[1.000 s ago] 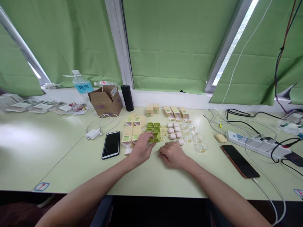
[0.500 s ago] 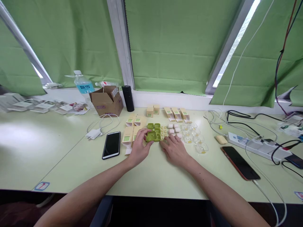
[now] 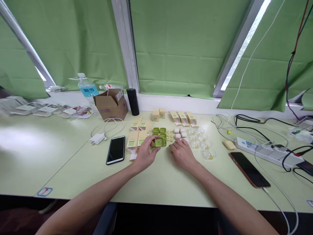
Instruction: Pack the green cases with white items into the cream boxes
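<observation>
My left hand (image 3: 146, 152) grips a small green open box (image 3: 159, 141) between thumb and fingers, its hollow side facing me. Behind it stand several more green boxes (image 3: 156, 130) in two columns. My right hand (image 3: 182, 153) hovers at or rests on the table just right of that box, its fingers curled together; whatever the fingertips hold is hidden. Small yellow pieces (image 3: 169, 135) lie in rows just beyond these fingertips. White rounded pieces (image 3: 177, 136) and clear plastic cases (image 3: 201, 137) are set out farther right.
Cardboard sleeves (image 3: 132, 140) stand left of the green boxes, with more sleeves (image 3: 183, 118) behind. A phone (image 3: 115, 150) lies to the left. On the right are another phone (image 3: 249, 169), a power strip (image 3: 266, 151) and loose cables. A brown carton (image 3: 111, 106) stands at the back.
The green box in my left hand has shifted slightly right and turned. My right hand's fingertips have drawn back a little to the right, and the nearest yellow piece no longer shows.
</observation>
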Demonstrator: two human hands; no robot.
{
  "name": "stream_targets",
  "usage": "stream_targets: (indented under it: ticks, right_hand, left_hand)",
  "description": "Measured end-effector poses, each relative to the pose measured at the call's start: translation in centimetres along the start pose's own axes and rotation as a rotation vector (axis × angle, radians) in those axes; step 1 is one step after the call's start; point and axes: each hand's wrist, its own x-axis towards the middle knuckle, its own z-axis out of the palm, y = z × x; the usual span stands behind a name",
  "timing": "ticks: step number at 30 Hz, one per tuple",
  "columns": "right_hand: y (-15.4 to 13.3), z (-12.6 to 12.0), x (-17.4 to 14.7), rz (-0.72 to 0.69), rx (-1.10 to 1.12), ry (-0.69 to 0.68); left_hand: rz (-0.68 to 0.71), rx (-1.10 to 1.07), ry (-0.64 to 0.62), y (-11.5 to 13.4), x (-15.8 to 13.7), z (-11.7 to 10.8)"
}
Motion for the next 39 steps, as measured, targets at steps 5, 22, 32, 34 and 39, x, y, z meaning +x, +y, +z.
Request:
stream_targets:
  ticks: [5,22,32,34,39]
  right_hand:
    - [0.2,-0.2,-0.1,0.004,0.110,0.246]
    - [-1.6,-2.6,0.0,0.093,0.688,0.707]
    - [-1.9,-2.6,-0.1,-0.068,0.502,0.649]
    - [-1.9,-2.6,-0.2,-0.066,0.426,0.622]
    - [-1.8,-2.3,-0.3,-0.065,0.307,0.565]
  left_hand:
    - [-0.011,-0.168,-0.020,-0.8,-0.1,0.2]
    - [-0.262,-0.940,-0.267,0.0,-0.2,0.8]
    - [-0.361,-0.933,-0.355,0.1,-0.4,1.3]
    - [-0.358,-0.927,-0.363,0.2,-0.4,1.3]
    - [-0.354,-0.915,-0.385,0.4,-0.4,1.2]
